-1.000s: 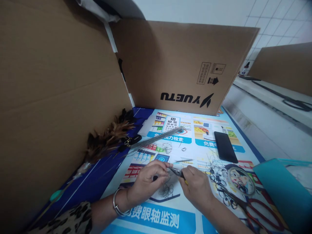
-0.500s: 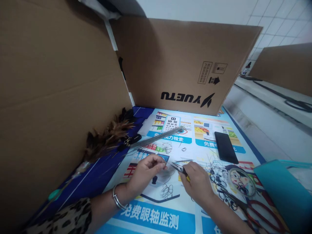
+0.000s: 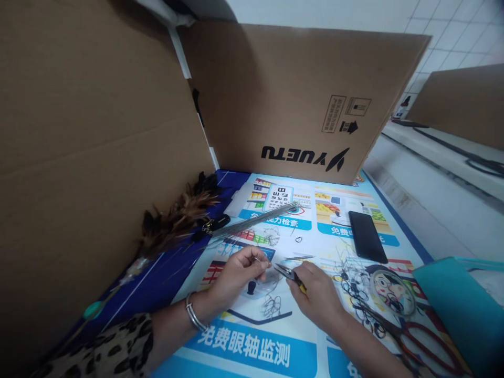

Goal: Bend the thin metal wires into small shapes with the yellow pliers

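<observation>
Between thumb and fingertips, my left hand (image 3: 244, 269) pinches a thin piece of wire (image 3: 258, 259), part of it hidden by the fingers. My right hand (image 3: 315, 289) is wrapped round pliers (image 3: 289, 272) with yellow and black handles, their jaws pointing at the left fingertips with a small gap between. Just beyond the pliers lie a few short straight wires (image 3: 299, 258). A tangle of bent wire (image 3: 271, 306) rests on the table below the hands. Farther back, a bundle of long straight wires (image 3: 260, 218) lies slantwise.
Scissors with red handles (image 3: 427, 341), a round clear dish (image 3: 391, 291) and many small black loops (image 3: 350, 286) lie at the right. A black phone (image 3: 368, 237) sits behind them. A feather duster (image 3: 177, 215) leans along the left cardboard wall (image 3: 86, 105). A teal box (image 3: 452, 299) stands far right.
The wire in my left fingers shows more clearly now. The pliers stay in my right hand, nearly in the same place. The view has shifted slightly.
</observation>
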A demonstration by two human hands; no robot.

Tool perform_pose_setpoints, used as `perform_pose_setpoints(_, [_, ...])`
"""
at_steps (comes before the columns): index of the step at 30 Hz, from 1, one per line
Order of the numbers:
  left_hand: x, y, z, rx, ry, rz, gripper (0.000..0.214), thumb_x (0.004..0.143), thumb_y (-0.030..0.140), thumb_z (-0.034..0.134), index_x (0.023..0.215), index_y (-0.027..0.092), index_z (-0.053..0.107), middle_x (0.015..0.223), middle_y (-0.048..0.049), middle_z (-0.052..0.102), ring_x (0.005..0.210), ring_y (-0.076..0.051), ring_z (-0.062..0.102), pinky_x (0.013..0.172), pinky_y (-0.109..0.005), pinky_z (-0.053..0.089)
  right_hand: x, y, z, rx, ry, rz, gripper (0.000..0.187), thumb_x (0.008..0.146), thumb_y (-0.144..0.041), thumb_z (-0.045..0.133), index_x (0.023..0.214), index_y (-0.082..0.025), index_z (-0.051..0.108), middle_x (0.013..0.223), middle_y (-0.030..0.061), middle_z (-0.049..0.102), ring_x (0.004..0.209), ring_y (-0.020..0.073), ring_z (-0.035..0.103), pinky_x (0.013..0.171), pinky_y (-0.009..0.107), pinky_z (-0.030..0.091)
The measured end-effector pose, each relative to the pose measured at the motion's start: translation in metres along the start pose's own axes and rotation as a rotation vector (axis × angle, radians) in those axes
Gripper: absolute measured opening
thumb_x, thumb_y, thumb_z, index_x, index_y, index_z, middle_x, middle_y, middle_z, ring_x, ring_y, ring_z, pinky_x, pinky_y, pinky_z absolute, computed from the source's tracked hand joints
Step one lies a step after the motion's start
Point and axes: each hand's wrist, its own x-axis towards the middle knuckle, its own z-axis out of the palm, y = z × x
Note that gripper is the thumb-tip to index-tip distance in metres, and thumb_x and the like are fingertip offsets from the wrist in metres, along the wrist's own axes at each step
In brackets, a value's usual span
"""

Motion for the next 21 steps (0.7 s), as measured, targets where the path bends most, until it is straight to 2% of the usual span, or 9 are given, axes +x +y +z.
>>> perform_pose_setpoints(5, [-0.0028,0.0013,0.0009,0.109,-0.011,0.058,0.010,0.077,0.021,0.059,0.079,0.015,0.052,0.064,0.0021,0.055,0.057,-0.009,0.051,0.054,-0.021,0.041,-0.0017,-0.0014,0.0003,-0.055,0.011,-0.039,0.008,0.080,-0.023,0.046,0.078,-0.018,0.052,0.080,0.0049,0.051,0.076,0.0163,0.047,0.066,0.025,0.033])
perform_pose_setpoints(10, [-0.0036,0.0042,0.0008,0.210,-0.037,0.072,0.010,0.078,0.022,0.058,0.079,0.014,0.052,0.065,0.0020,0.052,0.053,-0.008,0.050,0.048,-0.020,0.038,-0.0017,-0.0008,0.0004,-0.113,0.026,-0.080,0.006,0.079,-0.022,0.048,0.076,-0.018,0.052,0.080,0.0048,0.051,0.076,0.0161,0.046,0.066,0.026,0.032])
perform_pose_setpoints(21, [-0.0005,0.0050,-0.0010,0.189,-0.130,0.029,0.010,0.077,0.021,0.058,0.080,0.013,0.053,0.064,0.0029,0.052,0.049,-0.007,0.050,0.046,-0.019,0.039,-0.0017,0.0003,-0.0001,-0.155,0.028,-0.113,0.007,0.079,-0.022,0.048,0.077,-0.018,0.053,0.079,0.0045,0.052,0.075,0.0159,0.046,0.065,0.026,0.031])
